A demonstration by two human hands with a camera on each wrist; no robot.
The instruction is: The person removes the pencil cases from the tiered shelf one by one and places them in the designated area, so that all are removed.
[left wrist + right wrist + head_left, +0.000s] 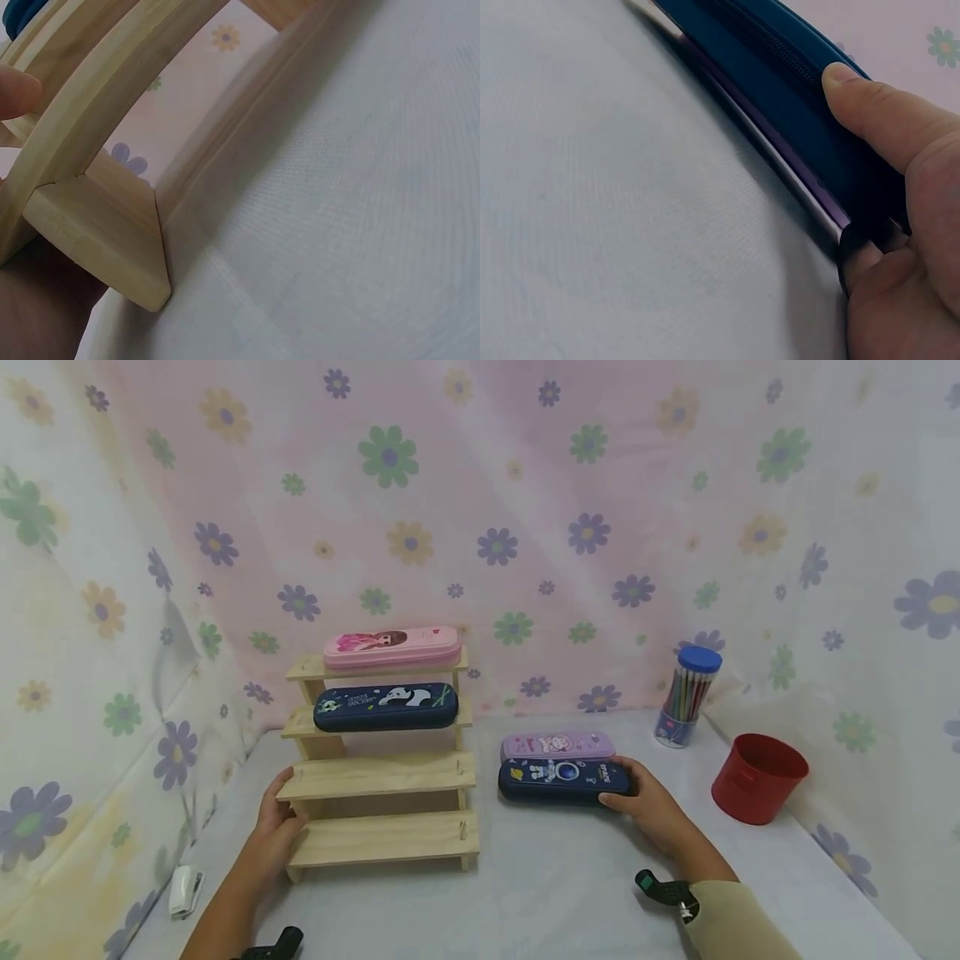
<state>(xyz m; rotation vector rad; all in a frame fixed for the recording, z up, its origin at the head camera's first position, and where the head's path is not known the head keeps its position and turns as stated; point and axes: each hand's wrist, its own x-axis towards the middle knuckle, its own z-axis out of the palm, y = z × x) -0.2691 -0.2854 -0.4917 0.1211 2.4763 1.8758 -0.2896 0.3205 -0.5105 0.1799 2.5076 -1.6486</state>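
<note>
A navy pencil case with an astronaut print (562, 781) is held at its right end by my right hand (656, 806). In the right wrist view, the thumb (855, 94) presses near the zip, with other fingers partly hidden beneath. Just behind it lies a purple pencil case (557, 744). My left hand (277, 831) grips the left side of a four-tier wooden rack (382, 842), its thumb (19, 91) showing by a board in the left wrist view. On the rack's top tier rests a pink pencil case (393, 648); a navy panda pencil case (386, 707) sits one tier below.
A clear tub of coloured pens with a blue lid (686, 697) stands at the back right. Nearer on that side is a red bucket (757, 781). A white stapler-like object (185, 892) lies at the front left. Flowered cloth (480, 527) walls the table in.
</note>
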